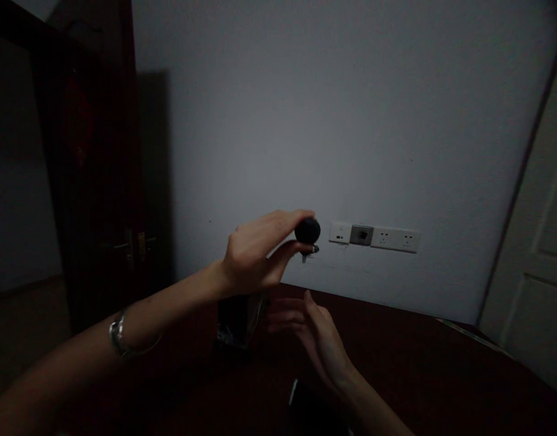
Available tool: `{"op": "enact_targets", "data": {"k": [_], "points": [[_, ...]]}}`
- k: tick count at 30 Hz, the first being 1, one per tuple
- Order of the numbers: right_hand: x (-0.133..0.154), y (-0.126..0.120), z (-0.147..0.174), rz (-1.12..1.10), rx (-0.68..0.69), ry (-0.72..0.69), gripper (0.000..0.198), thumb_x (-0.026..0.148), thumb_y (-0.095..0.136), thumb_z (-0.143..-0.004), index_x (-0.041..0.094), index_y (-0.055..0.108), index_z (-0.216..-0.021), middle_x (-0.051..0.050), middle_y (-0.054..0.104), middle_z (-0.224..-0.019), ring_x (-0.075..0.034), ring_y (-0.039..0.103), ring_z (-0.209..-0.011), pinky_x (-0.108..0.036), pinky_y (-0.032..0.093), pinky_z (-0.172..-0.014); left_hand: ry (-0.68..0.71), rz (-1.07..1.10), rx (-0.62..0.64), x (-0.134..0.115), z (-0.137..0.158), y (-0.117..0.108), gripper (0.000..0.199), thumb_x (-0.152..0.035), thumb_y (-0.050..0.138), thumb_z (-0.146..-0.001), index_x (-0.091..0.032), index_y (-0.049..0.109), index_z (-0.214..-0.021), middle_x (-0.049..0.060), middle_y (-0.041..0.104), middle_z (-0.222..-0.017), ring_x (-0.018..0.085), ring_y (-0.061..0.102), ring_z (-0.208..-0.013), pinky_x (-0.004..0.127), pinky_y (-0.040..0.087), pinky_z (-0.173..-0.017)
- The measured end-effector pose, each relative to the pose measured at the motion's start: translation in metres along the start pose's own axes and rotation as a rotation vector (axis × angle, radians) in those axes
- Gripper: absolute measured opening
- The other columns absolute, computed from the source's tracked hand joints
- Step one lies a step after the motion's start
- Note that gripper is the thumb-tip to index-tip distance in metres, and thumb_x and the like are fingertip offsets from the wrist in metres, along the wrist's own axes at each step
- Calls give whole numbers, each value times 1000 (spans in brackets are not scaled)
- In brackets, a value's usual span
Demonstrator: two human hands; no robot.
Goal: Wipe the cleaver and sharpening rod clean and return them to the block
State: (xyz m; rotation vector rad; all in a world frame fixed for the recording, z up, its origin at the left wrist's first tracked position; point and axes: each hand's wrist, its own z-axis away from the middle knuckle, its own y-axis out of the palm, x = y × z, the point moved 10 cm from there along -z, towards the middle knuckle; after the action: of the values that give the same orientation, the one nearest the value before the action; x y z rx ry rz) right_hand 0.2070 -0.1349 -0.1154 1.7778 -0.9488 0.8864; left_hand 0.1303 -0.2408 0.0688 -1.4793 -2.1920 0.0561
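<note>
My left hand (255, 248), with a silver bracelet (118, 334) on its wrist, is raised in front of the wall. Its thumb and fingers pinch a small black round thing (307, 231), whose exact kind I cannot make out; a short piece sticks out beneath it. Lower down, above the dark table, my right hand (312, 333) holds nothing, its fingers extended and slightly apart. Behind my left wrist stands a dark upright object (233, 321) with a shiny, clear-looking edge, partly hidden. Under my right forearm lies a dark flat object (310, 412) with a pale edge.
The dark reddish table (396, 357) reaches back to a grey wall (278, 121). A row of power sockets (394, 239) is set low in that wall. At left is a dark door (97, 181) with a handle; a pale panelled door (533, 272) stands at right. The light is dim.
</note>
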Motion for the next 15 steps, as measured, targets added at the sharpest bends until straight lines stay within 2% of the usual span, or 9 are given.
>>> {"op": "enact_targets", "data": {"k": [2,5,9,11,13,15], "points": [[-26,1,-1,4,41,80,56,58,46,-78,6,67,-81,-14,69,-65,-21,65,-58,-35,47,-67,-118,73,-132,32,-13,-11,32,-20,56,-80,-15,56,-111,9,66,-99,18,62,-93,27,52,-82],[-76,-3,-1,23,89,204,61,63,47,-74,5,66,-76,-15,68,-60,-20,63,-49,-31,46,-54,-248,252,-291,88,-33,-18,29,-24,60,-77,-19,60,-105,4,65,-97,17,62,-92,29,52,-79],[-148,-16,4,23,107,373,69,72,48,-65,5,64,-70,-15,65,-53,-20,60,-42,-27,42,-43,-456,411,-315,168,-58,-8,21,-21,61,-75,-15,62,-96,2,64,-83,15,62,-82,29,52,-72],[-173,-24,11,66,96,440,68,72,46,-67,6,64,-69,-13,64,-51,-18,59,-42,-26,40,-43,-564,441,-327,204,-64,-5,20,-19,59,-77,-14,61,-96,1,62,-78,14,61,-81,28,51,-71],[-184,-29,19,166,104,449,60,65,45,-74,9,65,-70,-10,65,-55,-17,60,-49,-26,43,-48,-652,442,-339,234,-65,-2,20,-17,58,-77,-14,61,-97,1,60,-76,13,60,-81,27,50,-71],[-184,-29,28,253,136,425,46,53,47,-81,12,65,-80,-8,67,-71,-18,63,-64,-30,48,-58,-707,435,-352,259,-62,0,20,-16,59,-76,-14,60,-96,2,60,-76,13,59,-81,26,49,-71]]}}
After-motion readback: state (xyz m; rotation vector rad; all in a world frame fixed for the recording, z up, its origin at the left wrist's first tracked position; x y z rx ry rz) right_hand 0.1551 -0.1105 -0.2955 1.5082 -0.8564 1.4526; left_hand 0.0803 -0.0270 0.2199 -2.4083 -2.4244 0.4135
